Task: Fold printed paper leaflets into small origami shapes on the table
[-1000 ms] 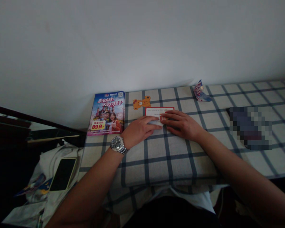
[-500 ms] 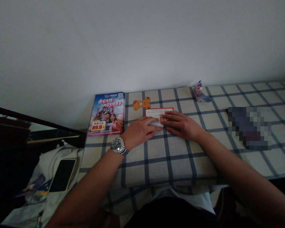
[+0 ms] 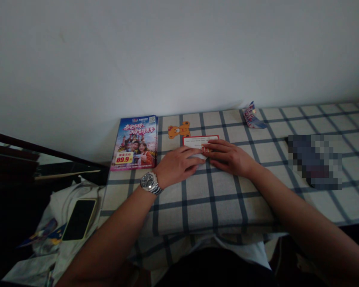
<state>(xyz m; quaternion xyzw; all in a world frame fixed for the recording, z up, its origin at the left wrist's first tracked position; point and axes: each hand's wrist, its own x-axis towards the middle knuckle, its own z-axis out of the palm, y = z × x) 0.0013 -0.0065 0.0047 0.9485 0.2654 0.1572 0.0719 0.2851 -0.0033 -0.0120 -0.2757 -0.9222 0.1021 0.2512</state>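
Observation:
A small folded sheet of paper [image 3: 196,141], white with a red edge and lines of print, lies on the checked tablecloth. My left hand [image 3: 179,164], with a metal watch [image 3: 150,183] at the wrist, rests on its left and near part, fingers stretched out to the right. From the other side my right hand [image 3: 229,158] lies over the sheet's right part, fingers extended and slightly apart. The fingertips of both hands nearly meet over a red print on the paper. Its near edge is mostly hidden beneath them.
Left of the hands lies a stack of colourful flyers [image 3: 136,143]. A bear picture [image 3: 178,129] is on the tablecloth [image 3: 227,207] behind the sheet. A bent flyer [image 3: 253,117] stands near the wall; a dark blurred-out object [image 3: 311,161] lies right. A phone [image 3: 79,220] rests lower left.
Barely anything differs. Both hands stay over the folded paper, and the fingers of my left hand have slid very slightly to the right.

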